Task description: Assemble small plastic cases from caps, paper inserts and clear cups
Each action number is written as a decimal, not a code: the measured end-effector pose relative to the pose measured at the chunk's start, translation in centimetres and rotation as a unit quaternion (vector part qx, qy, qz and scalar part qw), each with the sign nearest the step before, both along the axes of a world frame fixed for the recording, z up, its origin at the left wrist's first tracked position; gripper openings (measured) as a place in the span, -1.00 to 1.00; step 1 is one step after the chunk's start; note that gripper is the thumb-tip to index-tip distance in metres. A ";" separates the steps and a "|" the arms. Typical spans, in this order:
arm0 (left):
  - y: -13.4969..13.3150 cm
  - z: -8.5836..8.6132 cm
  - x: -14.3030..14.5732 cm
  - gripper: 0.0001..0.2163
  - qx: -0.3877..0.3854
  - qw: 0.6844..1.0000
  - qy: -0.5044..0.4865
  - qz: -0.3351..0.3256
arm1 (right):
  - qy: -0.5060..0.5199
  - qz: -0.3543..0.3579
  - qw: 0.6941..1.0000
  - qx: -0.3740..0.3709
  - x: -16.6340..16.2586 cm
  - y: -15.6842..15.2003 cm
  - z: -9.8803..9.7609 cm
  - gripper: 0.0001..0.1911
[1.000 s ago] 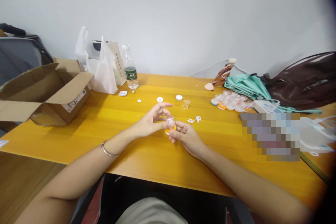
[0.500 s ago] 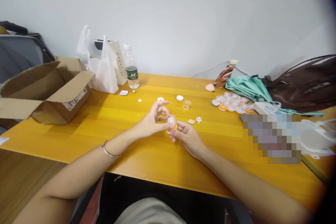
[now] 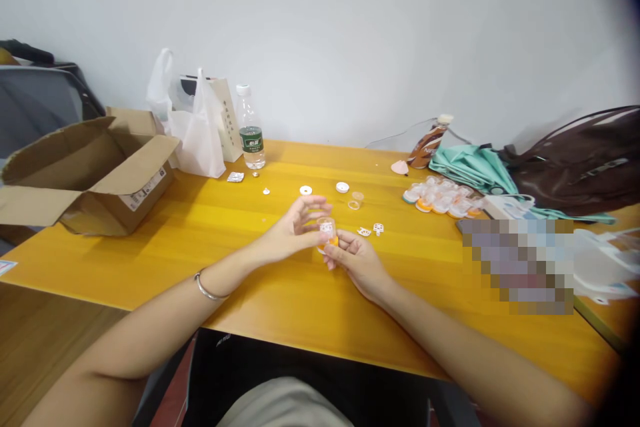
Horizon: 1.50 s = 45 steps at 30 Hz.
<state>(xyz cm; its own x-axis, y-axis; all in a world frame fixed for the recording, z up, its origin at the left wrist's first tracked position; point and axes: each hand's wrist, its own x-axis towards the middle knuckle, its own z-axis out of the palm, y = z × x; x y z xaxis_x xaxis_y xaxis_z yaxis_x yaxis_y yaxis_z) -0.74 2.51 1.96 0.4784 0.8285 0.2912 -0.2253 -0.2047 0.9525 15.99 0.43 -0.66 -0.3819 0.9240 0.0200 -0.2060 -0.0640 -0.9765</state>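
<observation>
In the head view, my right hand (image 3: 357, 260) is closed, its thumb and fingers pinching the orange base of a small clear plastic container (image 3: 327, 228). White openwork shows inside its clear upper part. My left hand (image 3: 303, 227) is beside it, with the thumb against the container and the other fingers stretched apart above it. Just right of the hands lie two white openwork plastic pieces (image 3: 379, 229). Farther back are a white ring (image 3: 305, 190), a round white disc (image 3: 343, 187), a clear small cup (image 3: 357, 197) and a tiny white part (image 3: 266, 191).
A cluster of clear capsules with coloured bases (image 3: 443, 195) sits at right, near a brown-labelled bottle (image 3: 429, 143), teal cloth (image 3: 475, 167) and dark bag (image 3: 580, 167). An opened cardboard box (image 3: 105, 210), white plastic bag (image 3: 195, 140) and water bottle (image 3: 251, 137) stand at left.
My left fingers have straightened and shifted slightly right, showing more of the container's clear upper part and the white ring behind. My right hand has stayed on the base.
</observation>
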 end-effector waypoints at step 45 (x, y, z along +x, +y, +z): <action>-0.2 -0.3 0.0 -0.64 -0.030 0.997 0.018 -0.074 | 0.022 0.005 1.000 0.011 0.0 0.0 -0.1 -0.78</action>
<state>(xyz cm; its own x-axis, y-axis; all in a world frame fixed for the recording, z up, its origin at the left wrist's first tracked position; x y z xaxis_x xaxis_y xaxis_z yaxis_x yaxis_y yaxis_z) -0.71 2.30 1.71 0.6061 0.7633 0.2237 -0.2138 -0.1146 0.9701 16.03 0.38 -0.78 -0.3887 0.9196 0.0579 -0.2477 -0.0438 -0.9679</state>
